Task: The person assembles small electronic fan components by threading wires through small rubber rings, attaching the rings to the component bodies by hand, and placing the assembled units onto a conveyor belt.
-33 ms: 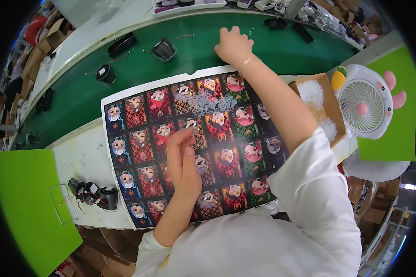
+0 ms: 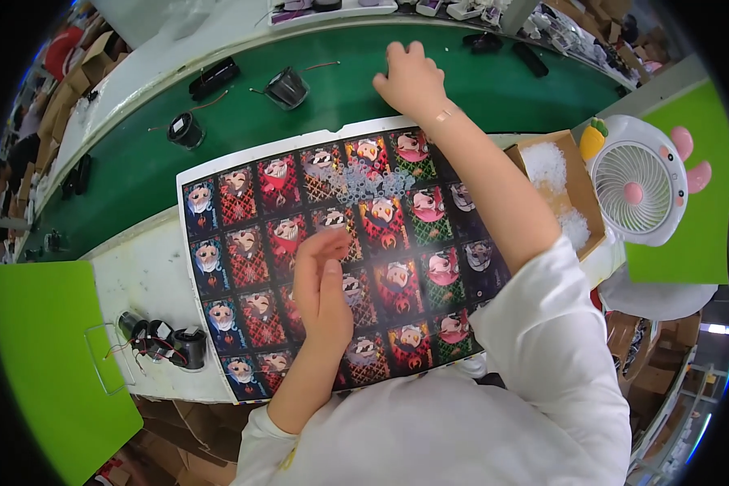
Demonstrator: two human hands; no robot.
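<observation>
My right hand (image 2: pixel 414 83) reaches over the green belt (image 2: pixel 494 97) beyond the sheet, thumb apart from its bent fingers. Nothing shows in it, though the fingertips are partly hidden; a tiny clear piece (image 2: pixel 446 49) lies on the belt close by. Over the middle of a printed sheet (image 2: pixel 300 146) hovers my left hand (image 2: pixel 322 283). Its fingers curve loosely, with a gap to the thumb and nothing visible between them. Small clear rings (image 2: pixel 373 185) lie in a loose heap on the sheet's upper middle. Rows of cartoon character cards cover the sheet.
Black cylindrical parts with wires (image 2: pixel 286 87) stand on the belt, and several more (image 2: pixel 188 347) sit left of the sheet. On the right are a cardboard box (image 2: pixel 585 188) of clear small pieces and a white fan (image 2: pixel 633 182). A green board (image 2: pixel 49 364) flanks the left.
My right hand has shifted slightly up and left over the belt, its thumb showing farther from the fingers. My left hand has barely moved.
</observation>
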